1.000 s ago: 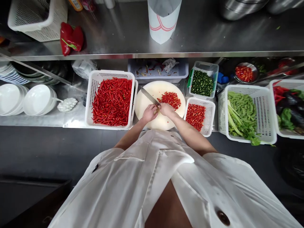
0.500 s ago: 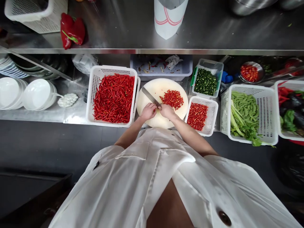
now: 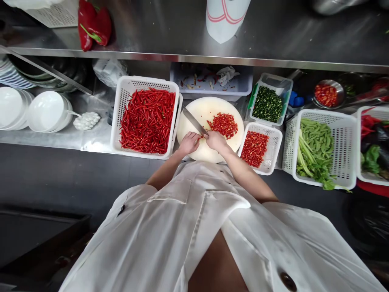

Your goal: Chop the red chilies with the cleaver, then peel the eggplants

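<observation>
My right hand (image 3: 215, 140) is wrapped round the handle of a kitchen knife (image 3: 193, 121), whose blade slants up and left across the round white cutting board (image 3: 200, 106). On the board's left half, my left hand (image 3: 189, 142) has its fingers curled in, closed on red chili close to the knife's edge; most of that chili is hidden. A heap of chopped red chili (image 3: 224, 125) lies on the board beyond my right hand. Whole red chilies (image 3: 148, 120) fill a white basket (image 3: 114, 117) to the left. More chopped chili (image 3: 254, 148) sits in a small white basket (image 3: 275, 148) at right.
A clear tub (image 3: 287, 86) of chopped green chili (image 3: 267, 104) stands behind the small basket. A bluish tray (image 3: 212, 93) with scraps is behind the board. White bowls (image 3: 48, 111) stand left, a basket of greens (image 3: 346, 150) right. A steel shelf (image 3: 164, 56) overhangs the back.
The camera view has shifted and tilted slightly. Both hands stay at the board with the knife; the blade and left fingers have moved only a little.
</observation>
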Action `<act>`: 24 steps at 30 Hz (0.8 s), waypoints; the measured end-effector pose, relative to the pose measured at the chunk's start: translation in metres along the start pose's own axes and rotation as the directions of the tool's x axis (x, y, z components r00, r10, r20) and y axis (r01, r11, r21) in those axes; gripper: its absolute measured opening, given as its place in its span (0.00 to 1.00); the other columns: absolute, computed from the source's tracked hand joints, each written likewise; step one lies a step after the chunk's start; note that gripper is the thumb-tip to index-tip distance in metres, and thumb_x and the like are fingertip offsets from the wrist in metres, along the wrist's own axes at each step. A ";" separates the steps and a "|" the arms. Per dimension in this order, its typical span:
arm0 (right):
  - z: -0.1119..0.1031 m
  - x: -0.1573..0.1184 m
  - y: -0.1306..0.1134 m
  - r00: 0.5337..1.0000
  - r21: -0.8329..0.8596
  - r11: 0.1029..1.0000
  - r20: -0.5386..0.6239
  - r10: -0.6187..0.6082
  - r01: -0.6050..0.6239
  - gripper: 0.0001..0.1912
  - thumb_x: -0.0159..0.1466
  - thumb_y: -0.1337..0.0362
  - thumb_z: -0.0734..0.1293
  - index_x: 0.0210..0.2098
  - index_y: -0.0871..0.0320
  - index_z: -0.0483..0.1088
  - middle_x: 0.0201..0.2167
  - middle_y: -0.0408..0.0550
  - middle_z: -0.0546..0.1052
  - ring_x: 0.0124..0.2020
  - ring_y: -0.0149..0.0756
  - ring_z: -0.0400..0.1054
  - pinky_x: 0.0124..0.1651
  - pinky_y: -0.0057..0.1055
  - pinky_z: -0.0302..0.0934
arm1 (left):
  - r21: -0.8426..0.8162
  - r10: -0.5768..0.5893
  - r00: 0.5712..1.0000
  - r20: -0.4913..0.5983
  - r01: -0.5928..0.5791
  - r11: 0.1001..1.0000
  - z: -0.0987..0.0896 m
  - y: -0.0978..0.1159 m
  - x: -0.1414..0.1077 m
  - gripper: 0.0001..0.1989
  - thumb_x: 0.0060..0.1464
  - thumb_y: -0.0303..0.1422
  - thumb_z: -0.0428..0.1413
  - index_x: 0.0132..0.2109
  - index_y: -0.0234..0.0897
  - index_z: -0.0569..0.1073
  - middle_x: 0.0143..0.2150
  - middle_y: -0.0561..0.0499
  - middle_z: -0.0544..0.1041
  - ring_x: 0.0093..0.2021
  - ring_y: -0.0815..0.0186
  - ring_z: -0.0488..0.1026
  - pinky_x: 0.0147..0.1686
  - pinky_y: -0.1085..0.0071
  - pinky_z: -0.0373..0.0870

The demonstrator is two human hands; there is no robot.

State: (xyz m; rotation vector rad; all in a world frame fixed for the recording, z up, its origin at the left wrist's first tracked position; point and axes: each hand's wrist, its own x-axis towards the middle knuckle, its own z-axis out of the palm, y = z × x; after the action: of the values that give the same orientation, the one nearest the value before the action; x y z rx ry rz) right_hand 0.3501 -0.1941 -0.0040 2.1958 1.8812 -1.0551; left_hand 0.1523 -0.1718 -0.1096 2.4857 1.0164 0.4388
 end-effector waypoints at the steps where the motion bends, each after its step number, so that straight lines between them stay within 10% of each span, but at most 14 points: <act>1: 0.001 0.000 0.000 1.000 0.006 1.000 0.000 0.001 -0.001 0.21 0.81 0.57 0.58 0.61 0.61 0.76 0.58 0.63 0.82 0.60 0.52 0.76 0.60 0.38 0.67 | 0.001 -0.013 1.000 0.000 0.013 1.000 0.000 -0.001 -0.001 0.12 0.72 0.31 0.53 0.55 0.39 0.79 0.53 0.41 0.81 0.56 0.49 0.74 0.62 0.51 0.72; 18: 0.029 0.005 0.000 0.999 0.116 0.992 -0.011 -0.046 0.047 0.19 0.81 0.57 0.60 0.58 0.60 0.78 0.56 0.62 0.83 0.56 0.48 0.77 0.56 0.34 0.64 | 0.050 -0.102 0.994 0.031 0.100 0.994 -0.004 -0.002 -0.015 0.12 0.71 0.33 0.54 0.55 0.40 0.79 0.53 0.40 0.79 0.57 0.48 0.73 0.60 0.49 0.72; 24: 0.032 -0.009 0.015 0.991 0.236 0.972 -0.127 0.040 -0.009 0.21 0.83 0.54 0.59 0.55 0.61 0.80 0.53 0.56 0.85 0.51 0.39 0.76 0.52 0.27 0.61 | 0.066 -0.172 0.985 0.014 0.171 0.983 0.000 0.012 -0.019 0.24 0.69 0.45 0.59 0.66 0.38 0.75 0.67 0.35 0.73 0.72 0.42 0.66 0.72 0.43 0.66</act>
State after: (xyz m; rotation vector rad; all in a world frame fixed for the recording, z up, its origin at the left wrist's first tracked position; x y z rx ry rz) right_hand 0.3489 -0.2205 -0.0294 2.4667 1.8596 -1.2142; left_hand 0.1463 -0.1925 -0.1062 2.4269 1.2431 0.3316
